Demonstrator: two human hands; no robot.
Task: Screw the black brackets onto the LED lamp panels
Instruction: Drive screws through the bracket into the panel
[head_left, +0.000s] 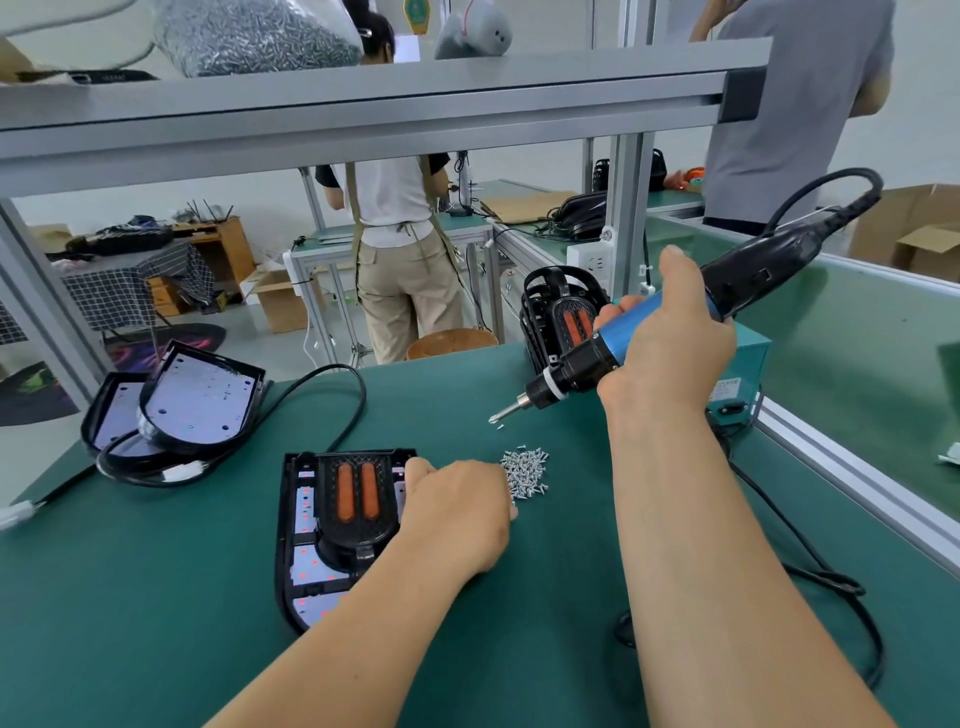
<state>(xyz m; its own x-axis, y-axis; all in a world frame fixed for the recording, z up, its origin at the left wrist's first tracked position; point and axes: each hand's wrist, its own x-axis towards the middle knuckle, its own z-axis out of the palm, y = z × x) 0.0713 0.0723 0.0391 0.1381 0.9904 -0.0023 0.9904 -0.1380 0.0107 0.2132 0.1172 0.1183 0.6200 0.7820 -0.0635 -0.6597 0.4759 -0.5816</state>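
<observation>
Green bench mat (156, 597), aluminium frame overhead. We note one LED lamp panel (306, 545) lying flat near the front edge, a black bracket (356, 501) with two orange inserts seated on it. Our left hand (460, 514) rests at the panel's right edge, fingers bent down over it and tips hidden; we cannot tell whether they grip. Our right hand (670, 338) wraps its fingers round the blue barrel of the electric screwdriver (587, 364), thumb raised, bit angled down-left above the mat. Loose screws (524, 470) are piled just right of the left hand. More panels (197, 400) are stacked far left; spare brackets (556, 306) stand behind the driver.
</observation>
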